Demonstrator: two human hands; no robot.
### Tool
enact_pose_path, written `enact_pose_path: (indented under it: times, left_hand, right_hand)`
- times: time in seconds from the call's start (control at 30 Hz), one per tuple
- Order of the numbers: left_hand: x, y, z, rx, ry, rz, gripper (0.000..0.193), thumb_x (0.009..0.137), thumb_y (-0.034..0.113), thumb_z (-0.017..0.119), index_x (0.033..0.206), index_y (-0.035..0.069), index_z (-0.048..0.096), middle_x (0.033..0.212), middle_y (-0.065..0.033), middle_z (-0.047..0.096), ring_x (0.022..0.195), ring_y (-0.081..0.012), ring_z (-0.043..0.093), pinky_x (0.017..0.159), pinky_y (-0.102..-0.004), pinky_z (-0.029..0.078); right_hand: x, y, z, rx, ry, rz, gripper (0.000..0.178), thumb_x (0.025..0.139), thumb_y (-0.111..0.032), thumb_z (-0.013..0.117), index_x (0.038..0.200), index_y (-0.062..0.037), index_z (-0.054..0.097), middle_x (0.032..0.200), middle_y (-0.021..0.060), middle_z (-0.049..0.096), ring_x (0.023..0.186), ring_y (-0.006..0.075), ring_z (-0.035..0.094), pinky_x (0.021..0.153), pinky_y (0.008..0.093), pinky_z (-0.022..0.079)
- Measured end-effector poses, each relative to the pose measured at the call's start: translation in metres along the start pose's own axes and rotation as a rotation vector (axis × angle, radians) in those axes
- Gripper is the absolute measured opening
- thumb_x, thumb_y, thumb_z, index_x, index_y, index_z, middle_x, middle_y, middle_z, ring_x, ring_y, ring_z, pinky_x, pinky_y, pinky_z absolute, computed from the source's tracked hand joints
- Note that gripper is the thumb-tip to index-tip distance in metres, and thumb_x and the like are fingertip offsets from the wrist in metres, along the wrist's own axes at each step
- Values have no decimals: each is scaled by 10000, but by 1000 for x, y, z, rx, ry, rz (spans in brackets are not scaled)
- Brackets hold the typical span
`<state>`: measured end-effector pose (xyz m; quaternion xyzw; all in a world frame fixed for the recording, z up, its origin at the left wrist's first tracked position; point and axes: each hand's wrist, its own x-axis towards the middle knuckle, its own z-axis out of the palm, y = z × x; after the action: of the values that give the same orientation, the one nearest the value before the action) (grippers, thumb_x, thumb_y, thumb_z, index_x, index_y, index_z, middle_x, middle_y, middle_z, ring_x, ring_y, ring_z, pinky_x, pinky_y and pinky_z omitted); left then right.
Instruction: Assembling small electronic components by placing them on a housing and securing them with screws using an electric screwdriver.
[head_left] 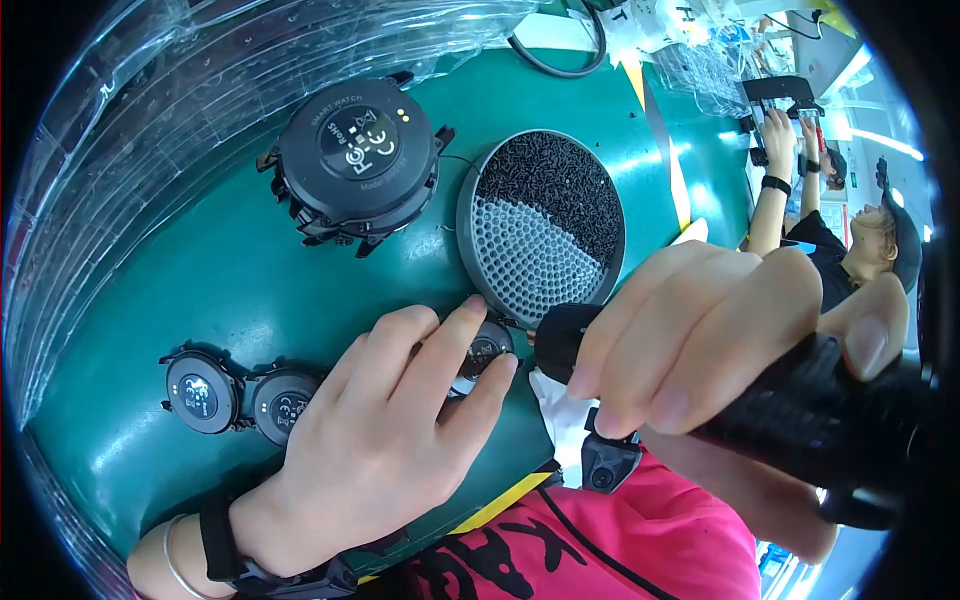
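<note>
1. Far left on the green work mat [230, 280], two small round watch bodies [240, 398] lie touching side by side, backs up. I read them as light, hard-shelled parts with little lugs sticking out at the edges; I would take one by its rim, not by the lugs.

2. My left hand [385, 440] lies flat over the mat, fingers spread moderately, gripping nothing. Its index and middle fingertips press down on a third watch body [487, 350] of the same kind, pinning it in place just below the screw tray. The part looks smooth and likely to skate on the mat, so steady downward pressure on the rim seems wiser than a pinch. Its back face probably carries a sensor window, which I judge fragile, so I would keep fingertips off its centre.

3. Above that, a larger round black housing [357, 158] sits alone, well apart from my hand.

4. The round screw tray [540, 225] holds a heap of tiny dark screws in its upper part, with its dimpled floor bare below. They are light and easily scattered.

5. My right hand [700, 340] is closed around a black electric screwdriver [800, 410], whose tip end reaches toward the pinned watch body; the bit itself I cannot see. The tool looks rigid and fairly heavy, best held mid-barrel.

6. Far right, another person's arm [770, 190] works at a neighbouring station.
</note>
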<state>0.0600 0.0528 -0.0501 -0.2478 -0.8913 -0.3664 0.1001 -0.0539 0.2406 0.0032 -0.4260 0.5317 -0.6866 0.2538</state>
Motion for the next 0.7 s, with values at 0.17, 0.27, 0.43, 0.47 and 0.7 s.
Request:
enact_pose_path:
  times: [0.17,0.27,0.43,0.47,0.7]
  left_hand:
    - [0,1,-6,-10,-18,6,327,678,19,729,1002,52,699,1233,-191,596,957,-338,556,791,-393,524]
    - [0,1,-5,6,-25,4,366,685,55,757,1045,69,696,1241,-180,586,969,-341,550,805,-416,508]
    - [-1,2,-21,47,-139,-21,358,758,156,722,1100,59,681,1173,-160,593,988,-275,566,775,-366,501]
    - [-1,3,-21,46,-135,-25,373,755,160,724,1111,64,675,1174,-154,588,987,-274,565,772,-371,496]
    - [1,-1,-6,25,-146,37,581,623,135,819,1179,100,656,1270,-140,547,1002,-350,544,818,-460,477]
  right_hand:
    - [6,3,6,-15,95,-286,556,814,-415,686,1078,-13,406,790,121,588,544,222,621,475,308,521]
    - [8,5,8,-35,145,-469,708,842,-518,688,1216,-20,351,826,125,585,502,206,615,439,298,535]
    - [8,7,10,-85,226,-563,831,858,-606,679,1319,-19,315,862,132,579,505,202,616,429,303,547]
    - [7,7,8,-100,249,-548,842,857,-616,674,1325,-15,316,868,134,577,520,205,618,436,309,549]
    - [8,4,7,-150,314,-482,910,838,-661,665,1361,-3,316,912,152,567,596,228,625,480,339,555]
